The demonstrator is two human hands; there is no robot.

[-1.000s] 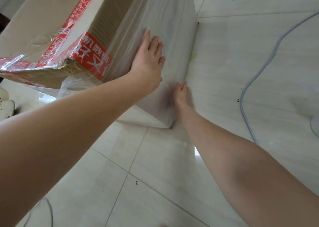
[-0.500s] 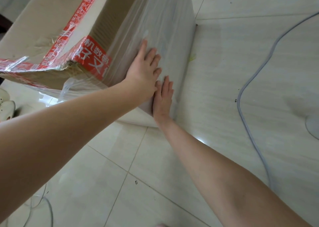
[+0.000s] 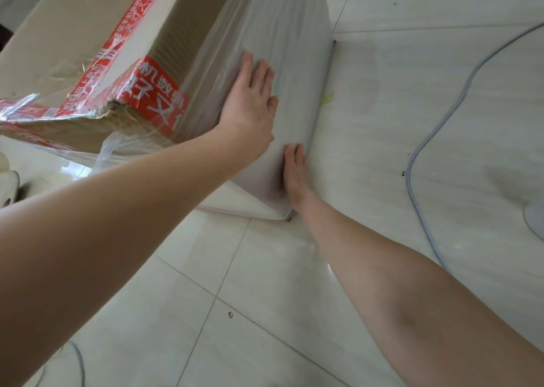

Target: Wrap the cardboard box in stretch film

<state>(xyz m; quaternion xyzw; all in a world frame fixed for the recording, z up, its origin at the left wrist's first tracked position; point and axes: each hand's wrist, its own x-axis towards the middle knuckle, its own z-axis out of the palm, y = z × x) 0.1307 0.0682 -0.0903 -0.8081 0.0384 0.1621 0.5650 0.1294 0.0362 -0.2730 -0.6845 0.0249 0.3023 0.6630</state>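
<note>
The cardboard box (image 3: pixel 64 27) is standing on the tiled floor (image 3: pixel 397 86), its side face running lengthwise away from the person and covered in stretch film (image 3: pixel 282 18). Both hands are lying flat with straight fingers, grasping nothing: the left hand (image 3: pixel 250 103) is pressing the film higher up, the right hand (image 3: pixel 294 171) low by the floor.

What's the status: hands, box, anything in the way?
Left hand flat on the filmed side, right hand flat lower down. Cardboard box on floor, stretch film over that side. Grey cable apart from box.
</note>
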